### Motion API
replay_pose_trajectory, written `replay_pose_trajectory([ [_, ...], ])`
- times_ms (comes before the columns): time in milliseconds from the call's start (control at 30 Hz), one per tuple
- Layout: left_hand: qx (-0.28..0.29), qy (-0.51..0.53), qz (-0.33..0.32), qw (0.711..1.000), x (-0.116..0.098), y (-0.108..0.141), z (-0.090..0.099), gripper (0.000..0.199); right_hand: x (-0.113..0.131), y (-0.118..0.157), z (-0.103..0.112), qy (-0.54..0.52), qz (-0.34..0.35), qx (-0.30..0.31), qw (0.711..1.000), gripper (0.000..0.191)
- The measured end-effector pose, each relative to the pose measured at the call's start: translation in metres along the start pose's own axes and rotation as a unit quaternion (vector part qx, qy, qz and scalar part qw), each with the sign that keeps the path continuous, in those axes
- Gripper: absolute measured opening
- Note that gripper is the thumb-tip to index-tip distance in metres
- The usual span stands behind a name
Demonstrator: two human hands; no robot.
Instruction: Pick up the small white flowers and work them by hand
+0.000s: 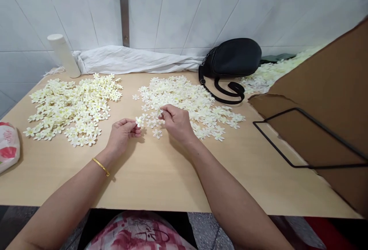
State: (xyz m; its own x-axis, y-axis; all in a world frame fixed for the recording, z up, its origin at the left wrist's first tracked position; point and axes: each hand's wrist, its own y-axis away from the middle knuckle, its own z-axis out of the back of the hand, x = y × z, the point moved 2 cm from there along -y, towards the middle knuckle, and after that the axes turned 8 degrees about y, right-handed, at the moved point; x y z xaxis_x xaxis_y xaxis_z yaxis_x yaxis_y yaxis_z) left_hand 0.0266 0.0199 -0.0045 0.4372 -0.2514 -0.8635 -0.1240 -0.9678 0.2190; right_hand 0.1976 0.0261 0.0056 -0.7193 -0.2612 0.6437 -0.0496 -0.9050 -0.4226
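Between the thumb and fingers of my left hand (123, 132) is a small white artificial flower (139, 121) with a pale yellow centre. My right hand (176, 123) is pinched closed at the near left edge of a loose pile of flowers (178, 93). A bit of white shows at its fingertips, probably a petal, though the fingers hide most of it. One single flower (157, 133) lies on the table just below and between the hands. Further left spreads a second, denser heap of flowers (77, 100), apart from my left hand.
A black bag (237, 58) with its strap lies behind the right pile. At right stand a cardboard box (322, 89) and a black wire frame (276, 144). A white bottle (63, 55), rolled white cloth (129, 60) and patterned packet (8, 146) sit around the table (143, 188).
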Motion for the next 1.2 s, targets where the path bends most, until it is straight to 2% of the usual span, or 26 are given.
replay_pose_trajectory([
  [100, -0.003, 0.002, -0.001, 1.000, -0.001, 0.000, 0.000, 0.010, -0.005, -0.003, 0.005, 0.225, 0.060, -0.003, 0.972, 0.019],
  [200, -0.003, 0.003, 0.001, 1.000, -0.002, 0.001, -0.001, 0.010, -0.004, -0.002, 0.001, 0.333, 0.107, 0.034, 0.936, 0.020],
  [267, -0.003, 0.004, 0.001, 1.000, -0.002, 0.001, -0.002, 0.010, -0.002, -0.001, -0.003, 0.316, 0.144, 0.058, 0.936, 0.017],
  [400, -0.004, 0.002, -0.003, 1.000, -0.001, 0.000, 0.000, 0.009, -0.006, 0.000, -0.006, 0.167, 0.153, 0.087, 0.970, 0.017],
  [567, -0.001, -0.005, 0.004, 1.000, 0.001, 0.001, -0.001, 0.006, -0.003, 0.002, 0.001, 0.051, 0.115, -0.020, 0.992, 0.017],
  [667, -0.001, -0.003, 0.011, 1.000, 0.001, 0.003, -0.003, 0.004, 0.010, 0.009, -0.002, 0.004, 0.164, -0.021, 0.986, 0.014],
  [833, 0.036, 0.000, 0.019, 0.999, 0.003, 0.004, -0.005, 0.006, 0.022, 0.017, -0.015, 0.063, 0.222, 0.038, 0.972, 0.016],
  [1000, 0.072, 0.001, 0.021, 0.997, 0.005, 0.002, -0.003, 0.010, 0.018, 0.018, -0.018, 0.065, 0.218, 0.059, 0.972, 0.021],
  [1200, 0.063, -0.013, 0.012, 0.998, 0.003, 0.003, -0.004, 0.011, 0.022, 0.018, -0.018, 0.105, 0.207, 0.098, 0.968, 0.023],
])
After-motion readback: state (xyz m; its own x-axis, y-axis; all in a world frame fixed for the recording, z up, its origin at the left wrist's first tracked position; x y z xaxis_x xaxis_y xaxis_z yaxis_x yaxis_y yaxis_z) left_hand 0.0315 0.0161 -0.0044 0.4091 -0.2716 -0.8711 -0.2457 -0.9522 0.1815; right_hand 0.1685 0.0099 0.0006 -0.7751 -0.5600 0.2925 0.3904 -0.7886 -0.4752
